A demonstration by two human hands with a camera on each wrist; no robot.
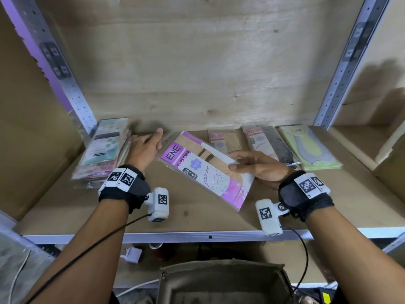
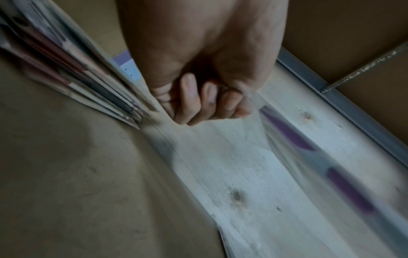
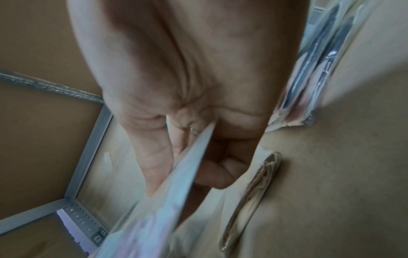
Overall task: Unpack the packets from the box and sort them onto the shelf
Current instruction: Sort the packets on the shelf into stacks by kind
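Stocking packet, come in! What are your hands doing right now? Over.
Right hand grips stocking packet above the shelf. Left hand by leaning stack, fingers curled, grip unclear. Nothing blocking.

Blurring across the left-wrist view, smearing the stack of packets [image 2: 73,73] and a purple-printed packet [image 2: 331,174]; hiding whether the left hand [image 2: 198,78] grips anything; cutting off the box [image 1: 223,284] at the head view's bottom edge.

Packet stack [image 1: 103,148] lies left on shelf [image 1: 197,220]; box [image 1: 223,281] below.
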